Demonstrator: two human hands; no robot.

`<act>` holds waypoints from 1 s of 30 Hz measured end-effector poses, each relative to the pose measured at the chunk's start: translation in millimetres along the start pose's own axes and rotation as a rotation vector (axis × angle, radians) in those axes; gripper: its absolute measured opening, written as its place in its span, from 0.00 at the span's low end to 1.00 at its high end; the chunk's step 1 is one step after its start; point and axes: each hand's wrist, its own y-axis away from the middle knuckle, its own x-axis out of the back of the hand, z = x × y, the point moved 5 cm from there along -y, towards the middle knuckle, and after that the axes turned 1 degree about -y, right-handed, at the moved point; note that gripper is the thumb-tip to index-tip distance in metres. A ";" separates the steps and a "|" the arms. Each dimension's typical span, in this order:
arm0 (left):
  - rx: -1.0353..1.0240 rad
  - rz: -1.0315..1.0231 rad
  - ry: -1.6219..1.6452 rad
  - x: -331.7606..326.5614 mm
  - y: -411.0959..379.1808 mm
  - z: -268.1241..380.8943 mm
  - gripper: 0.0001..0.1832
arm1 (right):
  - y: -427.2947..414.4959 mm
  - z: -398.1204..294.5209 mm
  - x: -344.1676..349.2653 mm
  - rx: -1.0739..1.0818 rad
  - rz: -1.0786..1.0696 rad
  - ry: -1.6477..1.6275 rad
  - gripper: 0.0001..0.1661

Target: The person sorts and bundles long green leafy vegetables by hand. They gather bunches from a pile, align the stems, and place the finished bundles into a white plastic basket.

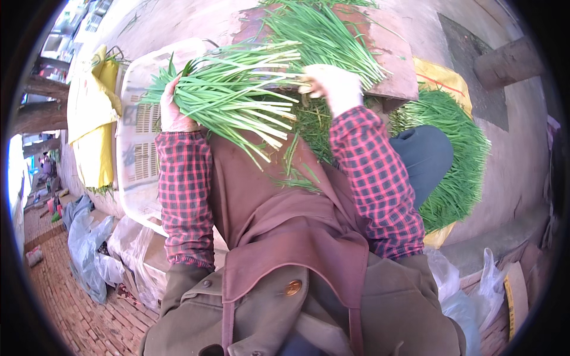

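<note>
My left hand [174,107] is closed round a loose bunch of long green garlic chives [222,91], whose pale stem ends fan out to the right above my apron. Close to the upper stem ends is my right hand [331,84], its fingertips bent at the tips of a few stems; whether they pinch them is blurred. Just beyond it, more chives [320,40] lie across a low reddish board [396,75]. Cut scraps of leaf [311,124] lie below that board, and some rest on my brown apron [267,173].
A white plastic crate [138,178] stands at the left beside a yellow sack [93,129]. On the right a large heap of chives [463,155] lies on another yellow sack [445,84], next to my knee. Plastic bags [91,253] lie at the lower left.
</note>
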 end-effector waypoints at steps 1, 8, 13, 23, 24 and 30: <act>-0.002 0.011 -0.008 -10.3 4.8 -0.8 0.14 | -1.2 7.1 18.5 -0.097 0.108 -0.083 0.17; -0.109 -0.036 -0.053 -16.8 -4.7 -4.0 0.15 | 31.2 -64.1 3.1 0.474 0.113 0.554 0.28; -0.137 -0.029 -0.006 -28.7 3.2 -3.4 0.15 | 76.3 -47.3 -69.9 0.723 -0.191 1.008 0.10; -0.208 0.036 -0.020 -32.3 4.5 -4.7 0.16 | 105.3 -48.7 -78.1 0.944 -0.062 0.998 0.06; -0.193 0.015 -0.054 -30.3 1.1 -4.9 0.16 | 90.5 -49.2 -64.3 0.866 -0.022 1.105 0.05; -0.055 -0.077 -0.135 -47.7 10.0 -21.1 0.09 | 20.0 -47.2 -13.9 0.488 -0.036 0.920 0.13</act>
